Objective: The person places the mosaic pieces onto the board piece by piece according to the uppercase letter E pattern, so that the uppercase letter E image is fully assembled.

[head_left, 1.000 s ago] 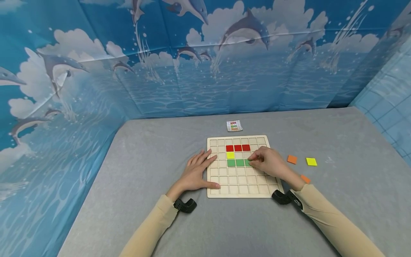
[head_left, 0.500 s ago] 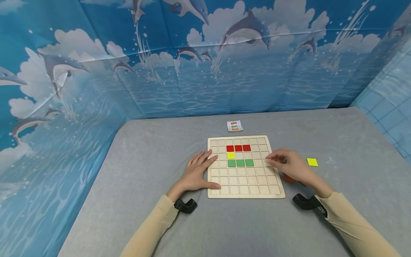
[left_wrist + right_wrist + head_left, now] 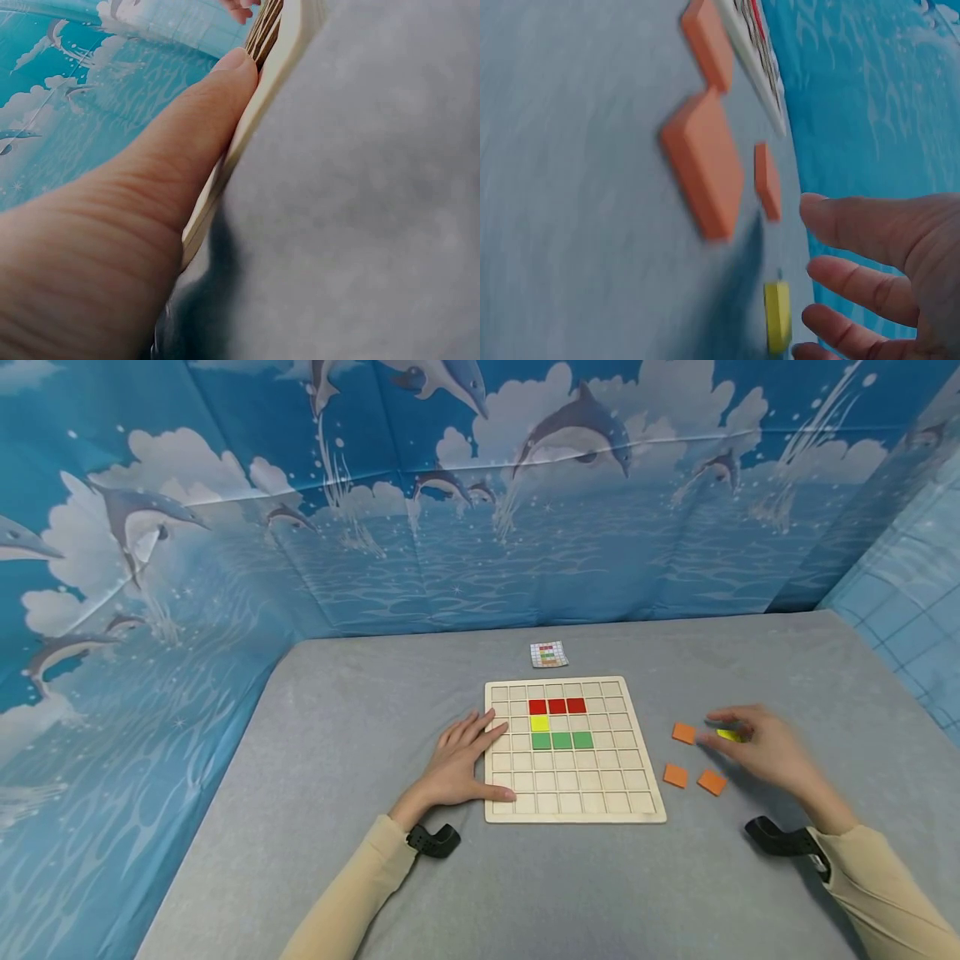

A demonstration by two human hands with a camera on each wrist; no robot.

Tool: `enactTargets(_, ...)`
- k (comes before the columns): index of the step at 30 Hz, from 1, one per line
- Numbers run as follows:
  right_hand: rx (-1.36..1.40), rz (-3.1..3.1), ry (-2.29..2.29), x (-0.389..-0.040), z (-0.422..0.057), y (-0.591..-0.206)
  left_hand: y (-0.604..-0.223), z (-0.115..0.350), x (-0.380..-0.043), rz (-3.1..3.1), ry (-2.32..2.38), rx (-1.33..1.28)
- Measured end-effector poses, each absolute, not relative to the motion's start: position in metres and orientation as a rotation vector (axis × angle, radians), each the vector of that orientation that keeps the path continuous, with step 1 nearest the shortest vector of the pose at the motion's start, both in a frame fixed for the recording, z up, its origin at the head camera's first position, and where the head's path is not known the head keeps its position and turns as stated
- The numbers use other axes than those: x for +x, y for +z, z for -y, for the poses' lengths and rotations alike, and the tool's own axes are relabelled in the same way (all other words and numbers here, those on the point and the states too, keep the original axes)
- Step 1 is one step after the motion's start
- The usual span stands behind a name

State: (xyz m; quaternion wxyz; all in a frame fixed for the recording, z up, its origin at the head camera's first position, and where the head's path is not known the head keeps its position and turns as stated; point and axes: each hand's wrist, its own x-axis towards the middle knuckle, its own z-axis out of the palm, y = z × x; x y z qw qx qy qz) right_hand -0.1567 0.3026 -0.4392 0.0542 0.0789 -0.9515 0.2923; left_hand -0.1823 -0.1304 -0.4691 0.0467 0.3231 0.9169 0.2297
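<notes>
The yellow tile (image 3: 727,736) lies on the gray bench (image 3: 360,727), well to the right of the wooden board (image 3: 573,810). Your right hand (image 3: 765,750) is over it, fingers spread and loose, not closed on anything. In the right wrist view the tile (image 3: 778,316) sits just under your fingertips (image 3: 832,274), and you cannot tell if they touch it yet. It looks like you are at the picking-up step. The next move calls for a small pinch on the thin edges of the tile, since it lies flat.

Three orange tiles (image 3: 683,732) (image 3: 676,775) (image 3: 712,782) lie close by, between the yellow tile and the board, so take care not to bump them.

Your left hand (image 3: 461,764) lies flat with straight fingers on the left edge of the board, holding it down. On the board are three red tiles (image 3: 557,706), one yellow square (image 3: 538,723) and three green tiles (image 3: 562,741). A little picture card (image 3: 548,654) lies behind the board
</notes>
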Motion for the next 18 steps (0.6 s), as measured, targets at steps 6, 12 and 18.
enactTargets(6,0.169,2.931,0.788,-0.155,-0.319,-0.446,-0.470,0.130,-0.182,-2.805,0.683,0.983)
enactTargets(12,0.083,2.976,0.782,-0.154,-0.322,-0.447,-0.470,0.131,-0.182,-2.806,0.672,0.976)
enactTargets(18,0.004,2.988,0.813,-0.151,-0.321,-0.445,-0.471,0.131,-0.182,-2.812,0.656,0.979)
